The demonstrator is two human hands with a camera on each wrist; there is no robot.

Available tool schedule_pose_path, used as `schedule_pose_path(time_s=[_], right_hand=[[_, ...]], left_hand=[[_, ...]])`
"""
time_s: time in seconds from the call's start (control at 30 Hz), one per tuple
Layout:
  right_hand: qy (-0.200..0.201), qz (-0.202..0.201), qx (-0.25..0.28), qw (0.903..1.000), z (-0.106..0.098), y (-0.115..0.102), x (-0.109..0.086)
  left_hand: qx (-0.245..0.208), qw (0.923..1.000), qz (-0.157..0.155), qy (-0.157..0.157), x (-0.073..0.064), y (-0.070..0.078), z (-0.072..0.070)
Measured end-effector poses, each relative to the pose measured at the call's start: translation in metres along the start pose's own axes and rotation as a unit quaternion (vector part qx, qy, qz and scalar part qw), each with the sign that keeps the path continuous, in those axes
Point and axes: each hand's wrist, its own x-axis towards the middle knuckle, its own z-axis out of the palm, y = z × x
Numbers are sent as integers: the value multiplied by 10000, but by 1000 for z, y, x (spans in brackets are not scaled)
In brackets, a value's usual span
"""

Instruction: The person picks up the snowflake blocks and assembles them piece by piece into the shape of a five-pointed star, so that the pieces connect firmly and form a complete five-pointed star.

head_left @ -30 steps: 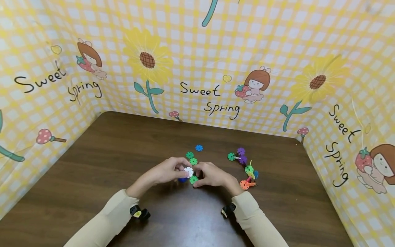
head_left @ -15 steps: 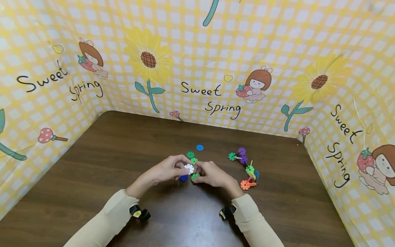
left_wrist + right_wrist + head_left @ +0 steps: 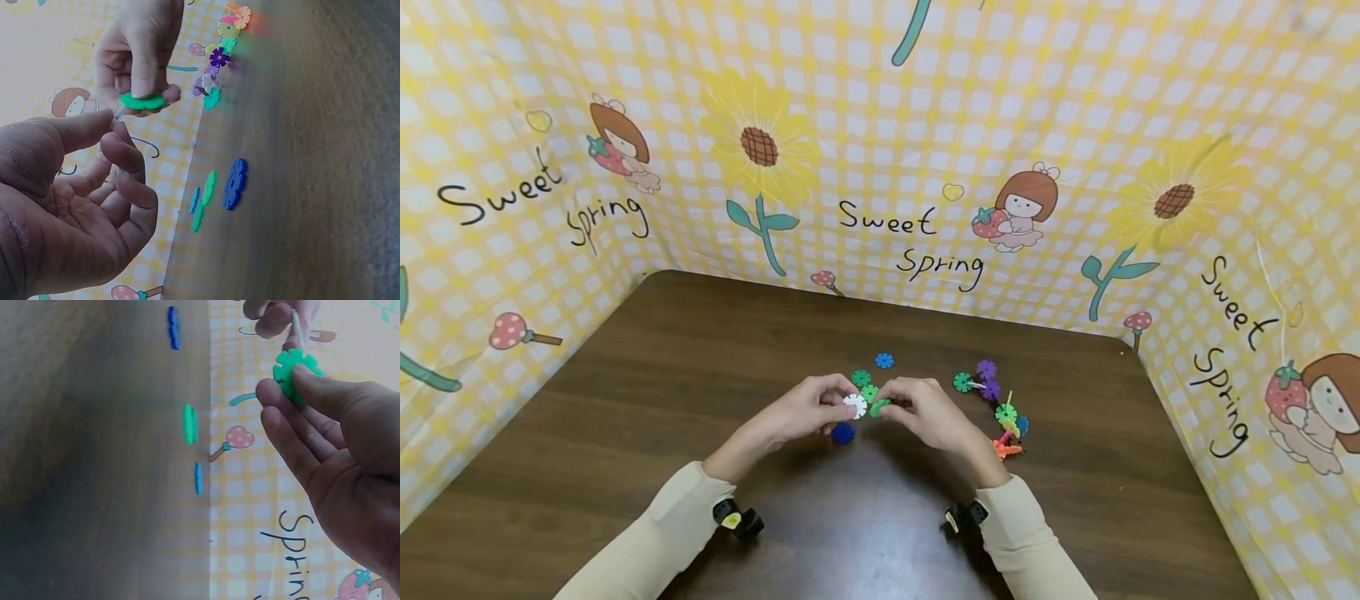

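Left grip (image 3: 805, 408) pinches a white, round, notched plastic-looking disc (image 3: 856, 406), raised over the wood-grained bench (image 3: 760, 333). Right grip (image 3: 928, 410) pinches a bright-green disc of like make (image 3: 287, 365), beside it — contact unclear. Handling: presumably light, stiff, smooth; best held by the rim, slots exposed. Nearby: dark-blue notched disc (image 3: 843, 433).

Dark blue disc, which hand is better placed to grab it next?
Probably the left hand: it's nearer the dark blue disc in the head view. Neither is free, though: the left pinches the white disc, the right hand a green disc.
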Motion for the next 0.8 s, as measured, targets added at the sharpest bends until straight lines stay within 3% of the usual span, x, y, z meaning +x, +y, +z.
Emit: schedule_pose_path(time_s=[0.8], right_hand=[[320, -333, -365, 9983, -1, -10, 2]], left_hand=[[-654, 9976, -220, -71, 2, 4, 0]])
